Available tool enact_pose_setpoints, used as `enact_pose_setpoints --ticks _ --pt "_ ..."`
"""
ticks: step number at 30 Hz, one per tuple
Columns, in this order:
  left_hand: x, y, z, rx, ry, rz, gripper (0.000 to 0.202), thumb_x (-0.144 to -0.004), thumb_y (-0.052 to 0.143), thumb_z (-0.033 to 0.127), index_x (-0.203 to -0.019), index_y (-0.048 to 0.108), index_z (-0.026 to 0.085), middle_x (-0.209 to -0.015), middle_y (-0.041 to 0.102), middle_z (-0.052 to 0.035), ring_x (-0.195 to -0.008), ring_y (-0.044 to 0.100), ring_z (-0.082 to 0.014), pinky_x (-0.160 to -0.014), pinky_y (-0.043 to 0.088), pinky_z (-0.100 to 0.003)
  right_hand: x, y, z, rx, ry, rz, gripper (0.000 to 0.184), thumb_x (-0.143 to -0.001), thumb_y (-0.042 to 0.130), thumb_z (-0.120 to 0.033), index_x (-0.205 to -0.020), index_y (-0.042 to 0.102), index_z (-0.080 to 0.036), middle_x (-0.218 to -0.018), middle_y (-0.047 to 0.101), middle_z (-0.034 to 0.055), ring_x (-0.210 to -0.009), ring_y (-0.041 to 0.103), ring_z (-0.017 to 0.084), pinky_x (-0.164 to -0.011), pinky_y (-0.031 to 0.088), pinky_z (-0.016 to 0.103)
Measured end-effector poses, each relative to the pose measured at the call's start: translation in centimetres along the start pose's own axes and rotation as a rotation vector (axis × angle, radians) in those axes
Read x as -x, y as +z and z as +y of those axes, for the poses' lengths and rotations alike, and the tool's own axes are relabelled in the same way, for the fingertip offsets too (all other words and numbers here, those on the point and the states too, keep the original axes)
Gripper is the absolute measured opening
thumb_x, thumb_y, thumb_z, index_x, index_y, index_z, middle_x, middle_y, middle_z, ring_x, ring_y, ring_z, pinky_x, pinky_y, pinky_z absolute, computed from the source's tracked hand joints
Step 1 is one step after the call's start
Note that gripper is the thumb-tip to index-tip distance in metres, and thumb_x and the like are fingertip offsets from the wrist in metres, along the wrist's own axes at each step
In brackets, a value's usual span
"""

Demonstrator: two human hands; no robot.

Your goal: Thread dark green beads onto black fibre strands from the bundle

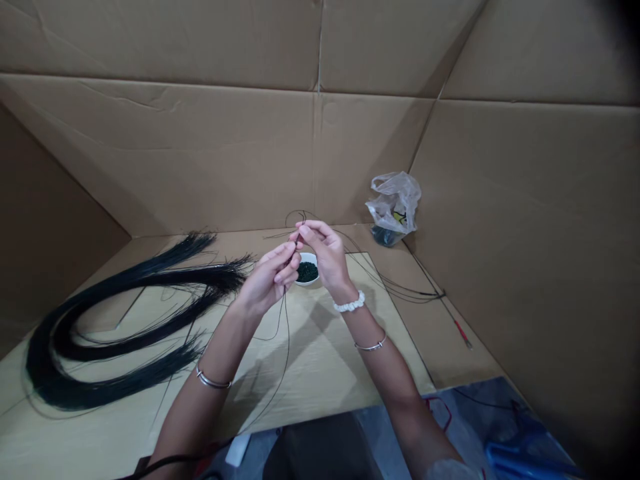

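My left hand [270, 277] and my right hand [324, 253] meet above the table, fingertips pinched together on a thin black cord [287, 333] that hangs down toward my lap. A small loop of the cord rises above the fingers. Just behind the hands sits a small white bowl [315, 257] of dark green beads [307, 271]. A white bead bracelet and a metal bangle are on my right wrist, and a metal bangle is on my left forearm.
A large bundle of black cords [120, 327] curls across the left of the table. Loose cords [400, 287] trail to the right. A clear plastic bag [395, 207] stands in the far corner. Cardboard walls [525, 233] enclose the table. Blue scissors [520, 453] lie at bottom right.
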State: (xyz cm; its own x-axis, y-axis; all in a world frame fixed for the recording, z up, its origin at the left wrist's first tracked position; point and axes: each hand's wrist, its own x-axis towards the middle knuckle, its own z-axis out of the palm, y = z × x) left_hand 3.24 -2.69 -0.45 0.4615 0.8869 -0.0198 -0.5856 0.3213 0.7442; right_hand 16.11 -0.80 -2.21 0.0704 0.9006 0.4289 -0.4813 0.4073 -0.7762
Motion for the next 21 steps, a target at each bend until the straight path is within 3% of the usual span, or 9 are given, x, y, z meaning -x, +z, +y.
enact_pose_setpoints --ticks 3,7,11,15,18,21 --pt "0.0 0.3 0.1 0.055 -0.07 0.033 0.038 -0.107 0.035 0.009 -0.089 0.068 0.008 -0.059 0.053 0.0031 -0.032 0.029 0.0016 -0.034 0.028 -0.011 0.1 0.0 -0.2 0.021 -0.009 0.001 0.014 -0.087 0.076 -0.035 -0.094 0.075 -0.023 -0.083 0.076 -0.0009 -0.074 0.068 0.009 -0.077 0.057 0.023" --pt "0.0 0.6 0.4 0.107 -0.059 0.077 0.043 -0.11 0.029 0.011 -0.085 0.064 0.008 -0.059 0.053 0.0039 -0.031 0.033 0.0018 -0.033 0.028 -0.012 0.0 0.0 -0.4 0.077 0.093 -0.033 0.025 -0.09 0.072 -0.04 -0.109 0.074 -0.024 -0.099 0.077 0.0013 -0.082 0.07 0.009 -0.08 0.058 0.023" --pt "-0.3 -0.2 1.5 0.185 0.125 0.18 0.044 -0.111 0.025 0.013 -0.089 0.064 0.009 -0.058 0.053 0.0056 -0.032 0.034 0.0014 -0.033 0.028 -0.012 0.3 0.3 0.0 0.135 0.395 -0.142 0.03 -0.096 0.06 -0.049 -0.104 0.068 -0.021 -0.088 0.078 0.0036 -0.077 0.075 0.014 -0.072 0.06 0.026" --pt "-0.8 -2.4 3.0 0.211 0.264 0.256 0.042 -0.112 0.029 0.018 -0.088 0.063 0.012 -0.06 0.055 0.0062 -0.033 0.034 0.0015 -0.034 0.029 -0.012 1.4 1.6 1.4 0.174 0.698 -0.355 0.027 -0.092 0.07 -0.045 -0.094 0.058 -0.021 -0.07 0.075 0.0022 -0.068 0.075 0.016 -0.071 0.063 0.029" --pt "-1.2 -3.9 3.7 0.199 0.281 0.28 0.037 -0.111 0.036 0.022 -0.086 0.061 0.015 -0.06 0.053 0.0067 -0.034 0.035 0.0014 -0.035 0.03 -0.012 2.2 2.6 2.7 0.146 0.72 -0.442 0.026 -0.096 0.064 -0.045 -0.091 0.054 -0.022 -0.066 0.074 0.0005 -0.06 0.073 0.014 -0.063 0.061 0.025" --pt "-1.6 -4.8 4.1 0.203 0.278 0.295 0.034 -0.11 0.039 0.022 -0.085 0.06 0.015 -0.061 0.053 0.0061 -0.036 0.035 0.0012 -0.036 0.031 -0.012 2.5 3.0 3.2 0.22 0.636 -0.506 0.03 -0.104 0.051 -0.036 -0.079 0.053 -0.019 -0.054 0.066 -0.0037 -0.04 0.057 0.007 -0.044 0.047 0.016"
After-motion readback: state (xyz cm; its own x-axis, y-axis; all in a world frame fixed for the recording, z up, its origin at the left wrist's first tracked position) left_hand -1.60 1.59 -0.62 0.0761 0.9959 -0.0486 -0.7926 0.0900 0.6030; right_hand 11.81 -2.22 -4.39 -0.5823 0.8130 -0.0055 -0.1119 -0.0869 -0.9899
